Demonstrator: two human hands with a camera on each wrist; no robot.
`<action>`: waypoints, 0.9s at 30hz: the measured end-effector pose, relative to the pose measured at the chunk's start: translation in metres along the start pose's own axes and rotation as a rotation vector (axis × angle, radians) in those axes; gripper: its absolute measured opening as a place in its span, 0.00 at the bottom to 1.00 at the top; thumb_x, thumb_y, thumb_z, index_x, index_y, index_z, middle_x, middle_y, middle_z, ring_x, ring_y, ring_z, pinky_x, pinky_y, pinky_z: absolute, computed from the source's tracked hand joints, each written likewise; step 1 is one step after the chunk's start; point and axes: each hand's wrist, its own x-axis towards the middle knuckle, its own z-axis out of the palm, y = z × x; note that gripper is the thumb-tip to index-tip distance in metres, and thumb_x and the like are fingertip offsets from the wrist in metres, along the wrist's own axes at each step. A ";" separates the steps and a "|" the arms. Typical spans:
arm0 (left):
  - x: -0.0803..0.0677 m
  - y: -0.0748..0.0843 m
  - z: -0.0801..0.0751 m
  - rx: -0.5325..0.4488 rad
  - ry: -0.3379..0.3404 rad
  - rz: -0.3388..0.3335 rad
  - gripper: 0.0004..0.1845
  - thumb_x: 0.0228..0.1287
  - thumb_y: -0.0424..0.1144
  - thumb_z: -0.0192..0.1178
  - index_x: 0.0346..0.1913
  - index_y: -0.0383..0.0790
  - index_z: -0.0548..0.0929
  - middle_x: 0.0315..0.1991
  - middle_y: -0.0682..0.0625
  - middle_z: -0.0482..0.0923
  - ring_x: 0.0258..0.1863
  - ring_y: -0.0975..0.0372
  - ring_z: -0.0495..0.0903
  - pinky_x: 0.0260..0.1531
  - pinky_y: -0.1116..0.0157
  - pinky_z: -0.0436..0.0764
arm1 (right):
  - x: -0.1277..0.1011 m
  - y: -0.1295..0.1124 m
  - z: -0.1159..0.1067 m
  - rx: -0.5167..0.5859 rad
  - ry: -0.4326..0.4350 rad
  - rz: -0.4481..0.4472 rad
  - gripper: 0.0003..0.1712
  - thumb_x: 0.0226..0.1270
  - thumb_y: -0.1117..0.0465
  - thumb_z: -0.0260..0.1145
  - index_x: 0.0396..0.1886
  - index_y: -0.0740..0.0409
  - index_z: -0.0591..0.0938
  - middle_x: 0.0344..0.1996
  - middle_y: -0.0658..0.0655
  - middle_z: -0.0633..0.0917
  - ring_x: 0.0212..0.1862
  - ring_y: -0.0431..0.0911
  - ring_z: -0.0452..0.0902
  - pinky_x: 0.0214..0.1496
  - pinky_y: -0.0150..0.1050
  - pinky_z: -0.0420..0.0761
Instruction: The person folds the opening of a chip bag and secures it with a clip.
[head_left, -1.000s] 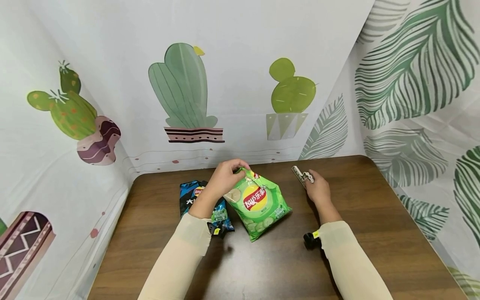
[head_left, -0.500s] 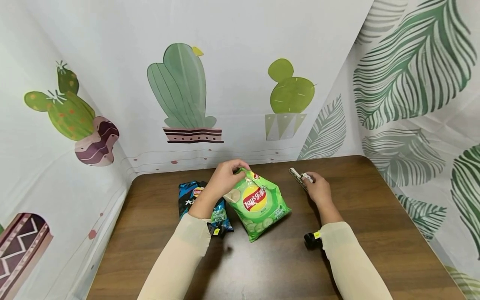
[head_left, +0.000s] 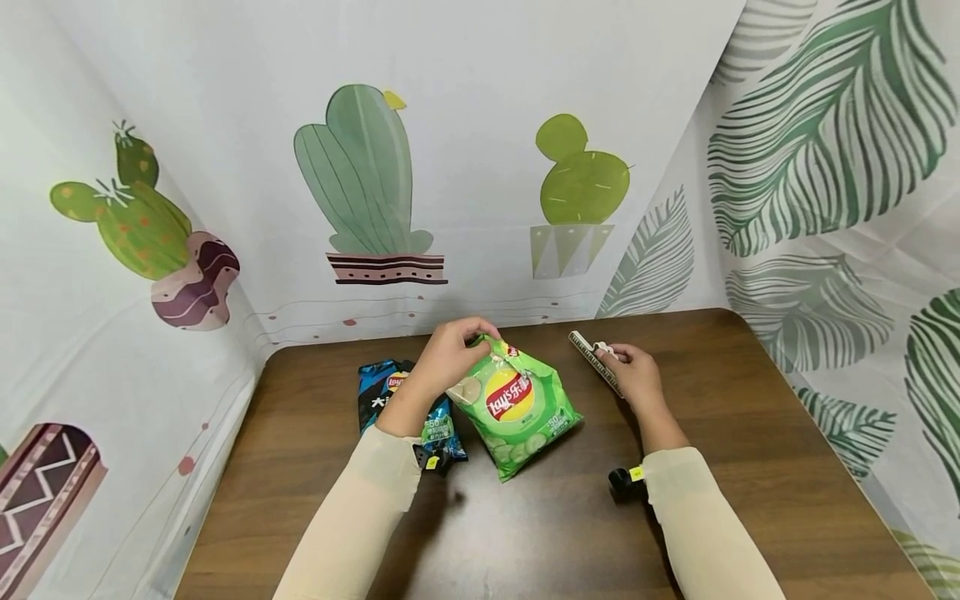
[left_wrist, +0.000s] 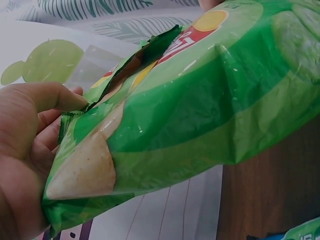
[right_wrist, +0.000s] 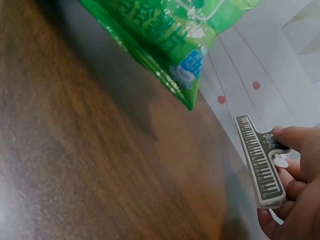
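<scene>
My left hand point(head_left: 452, 357) pinches the top corner of a green Lay's potato chip bag point(head_left: 517, 412) at the middle of the table. In the left wrist view, the thumb presses on the crinkled top edge of the chip bag point(left_wrist: 175, 130), where a dark gap runs along the rim. To the right of the bag, my right hand point(head_left: 637, 377) holds a bag clip point(head_left: 595, 362) by its handles. The right wrist view shows piano keys printed along the clip's long bar point(right_wrist: 257, 160), with the thumb on the upper handle and fingers below.
A blue and black Lay's bag point(head_left: 378, 385) lies on the table left of the green one, partly covered by the left forearm. The brown wooden table point(head_left: 540, 533) ends at a white curtain point(head_left: 487, 167) printed with cacti and leaves.
My right hand has turned the clip and shifted it slightly left toward the green bag, so more of its long bar shows. The left hand and the bag stay nearly still.
</scene>
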 end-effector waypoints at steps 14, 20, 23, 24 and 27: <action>0.000 0.002 0.001 0.008 -0.003 0.000 0.09 0.70 0.36 0.59 0.46 0.52 0.87 0.55 0.53 0.85 0.53 0.60 0.81 0.47 0.60 0.80 | -0.010 -0.011 -0.006 0.195 -0.030 0.013 0.28 0.71 0.46 0.67 0.57 0.65 0.81 0.37 0.44 0.79 0.40 0.34 0.72 0.41 0.24 0.74; 0.000 0.001 0.001 0.003 -0.004 -0.005 0.09 0.70 0.36 0.59 0.45 0.52 0.87 0.55 0.53 0.85 0.53 0.60 0.81 0.47 0.59 0.81 | -0.009 -0.014 -0.007 0.243 -0.073 0.011 0.29 0.71 0.48 0.67 0.60 0.66 0.80 0.37 0.40 0.79 0.40 0.31 0.72 0.42 0.24 0.75; 0.000 0.002 0.001 0.003 0.001 -0.010 0.09 0.70 0.36 0.59 0.45 0.52 0.87 0.55 0.53 0.84 0.54 0.59 0.81 0.49 0.58 0.82 | -0.008 -0.015 -0.007 0.273 -0.095 0.003 0.27 0.72 0.52 0.67 0.59 0.69 0.80 0.35 0.39 0.79 0.39 0.30 0.72 0.42 0.26 0.75; 0.000 0.003 0.001 0.003 0.001 -0.012 0.09 0.70 0.36 0.59 0.45 0.52 0.87 0.55 0.53 0.84 0.55 0.59 0.81 0.49 0.58 0.82 | -0.008 -0.015 -0.008 0.281 -0.101 -0.001 0.26 0.72 0.53 0.67 0.59 0.69 0.80 0.34 0.38 0.79 0.39 0.30 0.72 0.41 0.26 0.75; -0.001 0.004 0.001 0.002 -0.001 -0.016 0.09 0.70 0.36 0.59 0.45 0.52 0.87 0.55 0.53 0.84 0.55 0.59 0.81 0.50 0.57 0.82 | -0.010 -0.015 -0.008 0.292 -0.110 -0.006 0.26 0.72 0.54 0.67 0.59 0.70 0.80 0.33 0.35 0.79 0.39 0.30 0.73 0.42 0.25 0.75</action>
